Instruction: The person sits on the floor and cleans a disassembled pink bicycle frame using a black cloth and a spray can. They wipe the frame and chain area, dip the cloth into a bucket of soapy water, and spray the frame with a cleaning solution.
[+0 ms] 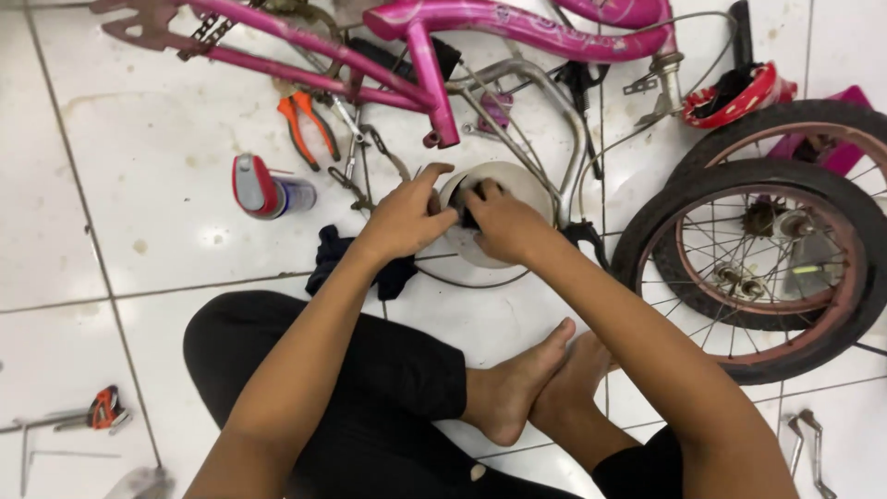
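Both hands together — left hand (404, 220), right hand (500, 225) gripping white bowl (517, 181).

A white tiled floor (157, 185) is carrying everything: a spray can (268, 191) and orange pliers (305, 125) are lying left of the left grip (407, 217), a dark rag (356, 263) just below it, two wheels (767, 259) lying right of the right grip (504, 226).

Person seen from above. Both forearms bare, no sleeves visible, no watch or rings on left hand (404, 219) or right hand (500, 225). Black trousers (370, 388), plain fabric, hems ending above the ankles. Both feet (540, 383) bare, no footwear.
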